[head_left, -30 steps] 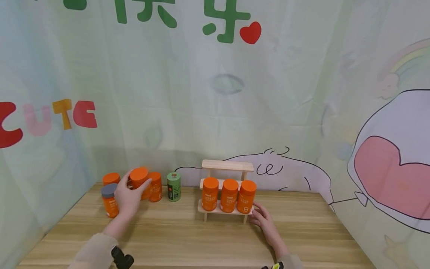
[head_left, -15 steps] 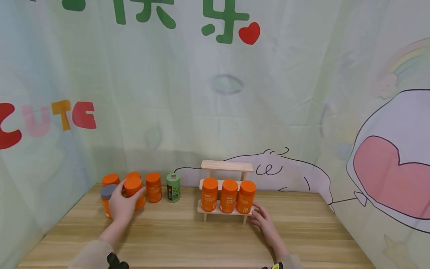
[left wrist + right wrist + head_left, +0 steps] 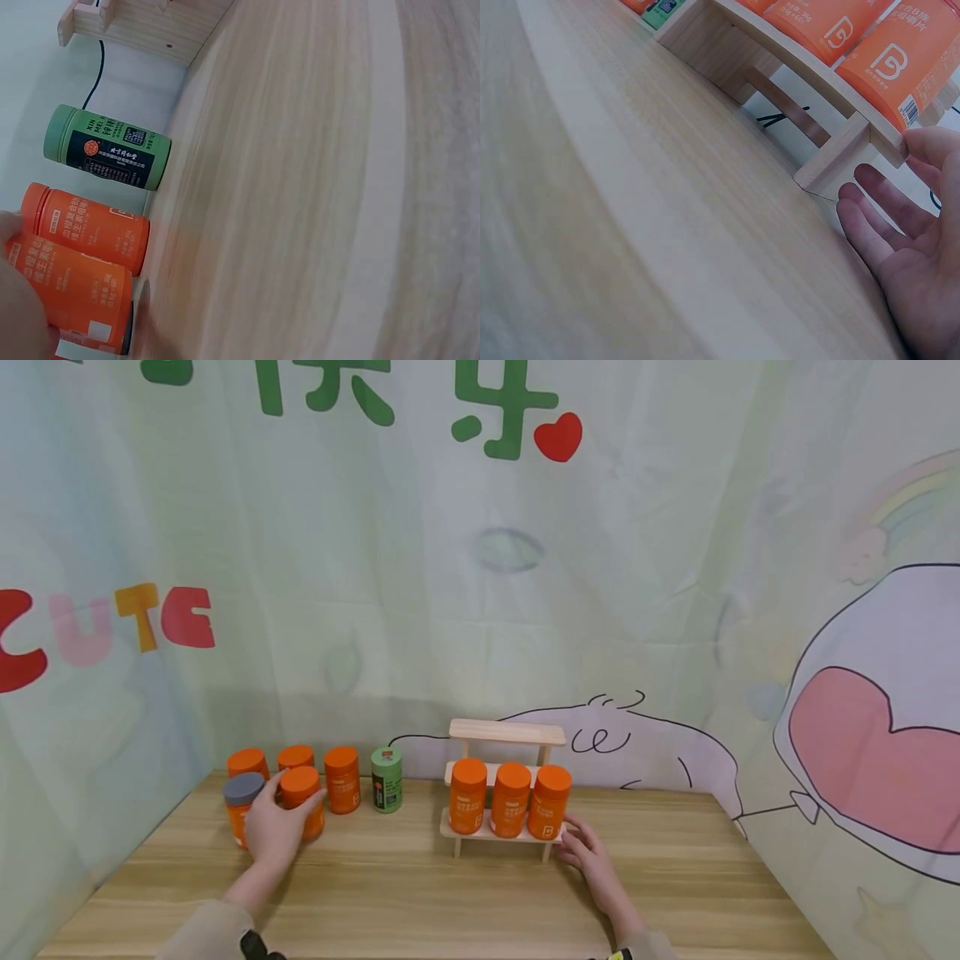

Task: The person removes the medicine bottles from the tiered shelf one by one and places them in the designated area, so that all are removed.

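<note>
In the head view, my left hand (image 3: 273, 825) grips an orange jar (image 3: 313, 820) by its sides. The jar stands upright at tabletop level in front of two more orange jars, one (image 3: 296, 757) partly hidden behind it and another (image 3: 342, 781) to the right. A grey-lidded orange jar (image 3: 244, 790) is just left of my hand, partly covered by it. My right hand (image 3: 592, 860) touches the right end of a tiered wooden rack (image 3: 507, 729) with loosely spread fingers. Three orange jars (image 3: 511, 800) stand in a row on its lowest tier.
A green jar (image 3: 387, 781) stands between the left group and the rack. Another orange jar (image 3: 247, 762) is at the far left. Printed cloth (image 3: 420, 610) hangs behind and along both sides of the wooden table (image 3: 420, 893).
My left hand has brought its orange jar down and slightly toward me, to tabletop level, uncovering the orange jar behind. The right hand stays at the rack's end.
</note>
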The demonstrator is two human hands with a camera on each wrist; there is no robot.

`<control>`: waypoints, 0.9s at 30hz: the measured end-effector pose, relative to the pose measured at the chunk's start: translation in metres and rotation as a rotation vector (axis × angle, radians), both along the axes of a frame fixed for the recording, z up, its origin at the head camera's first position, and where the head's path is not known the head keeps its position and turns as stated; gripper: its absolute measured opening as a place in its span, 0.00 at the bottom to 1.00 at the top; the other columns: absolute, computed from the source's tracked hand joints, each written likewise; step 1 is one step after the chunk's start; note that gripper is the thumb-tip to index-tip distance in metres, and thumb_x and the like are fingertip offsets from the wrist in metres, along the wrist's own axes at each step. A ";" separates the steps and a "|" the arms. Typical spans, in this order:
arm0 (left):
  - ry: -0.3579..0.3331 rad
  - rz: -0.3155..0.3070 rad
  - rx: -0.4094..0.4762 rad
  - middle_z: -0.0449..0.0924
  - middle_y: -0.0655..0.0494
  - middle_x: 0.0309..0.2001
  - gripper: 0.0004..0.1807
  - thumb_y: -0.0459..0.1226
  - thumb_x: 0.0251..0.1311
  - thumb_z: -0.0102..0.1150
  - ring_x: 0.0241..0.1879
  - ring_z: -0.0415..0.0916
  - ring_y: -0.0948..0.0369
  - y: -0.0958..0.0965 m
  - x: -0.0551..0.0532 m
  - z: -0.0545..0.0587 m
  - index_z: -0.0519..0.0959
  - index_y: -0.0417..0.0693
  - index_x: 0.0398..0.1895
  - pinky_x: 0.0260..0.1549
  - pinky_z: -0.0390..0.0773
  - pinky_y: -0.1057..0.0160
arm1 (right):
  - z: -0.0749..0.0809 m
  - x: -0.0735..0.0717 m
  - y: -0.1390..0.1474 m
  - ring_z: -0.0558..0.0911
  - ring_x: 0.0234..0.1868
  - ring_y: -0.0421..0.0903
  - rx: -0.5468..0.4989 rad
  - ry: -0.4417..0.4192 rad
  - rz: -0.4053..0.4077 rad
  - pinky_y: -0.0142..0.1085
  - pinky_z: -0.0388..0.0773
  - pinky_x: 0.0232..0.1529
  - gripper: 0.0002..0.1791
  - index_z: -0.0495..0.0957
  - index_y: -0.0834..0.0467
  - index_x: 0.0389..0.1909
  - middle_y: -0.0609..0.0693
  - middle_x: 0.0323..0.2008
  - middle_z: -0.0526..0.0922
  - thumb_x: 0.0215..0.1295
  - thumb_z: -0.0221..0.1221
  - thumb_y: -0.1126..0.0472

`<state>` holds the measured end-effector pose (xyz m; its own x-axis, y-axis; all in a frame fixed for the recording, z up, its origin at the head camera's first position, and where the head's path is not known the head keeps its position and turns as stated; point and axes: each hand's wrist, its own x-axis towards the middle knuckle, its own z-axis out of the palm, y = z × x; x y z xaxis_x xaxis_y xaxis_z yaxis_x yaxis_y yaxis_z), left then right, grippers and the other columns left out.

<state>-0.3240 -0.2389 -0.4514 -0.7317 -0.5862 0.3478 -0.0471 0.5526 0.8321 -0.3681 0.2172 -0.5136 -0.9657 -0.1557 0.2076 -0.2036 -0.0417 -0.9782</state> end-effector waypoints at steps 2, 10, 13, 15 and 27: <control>-0.002 -0.002 -0.005 0.71 0.31 0.62 0.41 0.46 0.52 0.72 0.59 0.69 0.37 0.001 0.000 -0.001 0.67 0.37 0.67 0.58 0.66 0.38 | 0.002 0.000 -0.002 0.80 0.41 0.41 0.013 -0.048 -0.031 0.32 0.81 0.45 0.30 0.60 0.72 0.67 0.56 0.47 0.77 0.72 0.52 0.59; 0.000 0.002 0.005 0.72 0.31 0.61 0.41 0.44 0.52 0.73 0.59 0.68 0.37 0.001 -0.001 -0.004 0.67 0.37 0.67 0.58 0.66 0.38 | 0.006 0.001 -0.004 0.81 0.43 0.43 0.019 -0.098 -0.047 0.31 0.80 0.45 0.28 0.59 0.70 0.69 0.58 0.49 0.77 0.73 0.50 0.62; -0.012 0.002 0.002 0.71 0.30 0.61 0.41 0.44 0.53 0.72 0.59 0.68 0.36 0.002 0.000 -0.005 0.67 0.35 0.67 0.58 0.65 0.37 | 0.004 -0.001 -0.003 0.81 0.43 0.43 0.032 -0.086 -0.043 0.31 0.80 0.45 0.28 0.59 0.70 0.69 0.58 0.49 0.77 0.73 0.49 0.61; -0.022 0.002 0.010 0.70 0.29 0.62 0.41 0.44 0.53 0.72 0.59 0.68 0.35 0.002 0.001 -0.005 0.66 0.35 0.67 0.59 0.65 0.37 | 0.003 -0.002 -0.002 0.82 0.43 0.43 0.036 -0.081 -0.041 0.31 0.80 0.45 0.28 0.60 0.71 0.68 0.58 0.49 0.77 0.73 0.50 0.61; -0.032 -0.008 -0.007 0.67 0.30 0.65 0.45 0.42 0.54 0.71 0.61 0.66 0.34 0.002 -0.001 -0.007 0.60 0.37 0.72 0.60 0.63 0.36 | 0.005 0.000 -0.002 0.82 0.44 0.44 0.037 -0.081 -0.038 0.31 0.80 0.45 0.28 0.60 0.70 0.68 0.59 0.50 0.77 0.73 0.50 0.60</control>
<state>-0.3247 -0.2366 -0.4586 -0.7470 -0.5781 0.3281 -0.0695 0.5588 0.8264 -0.3686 0.2147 -0.5090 -0.9846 -0.1245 0.1231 -0.1242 0.0009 -0.9923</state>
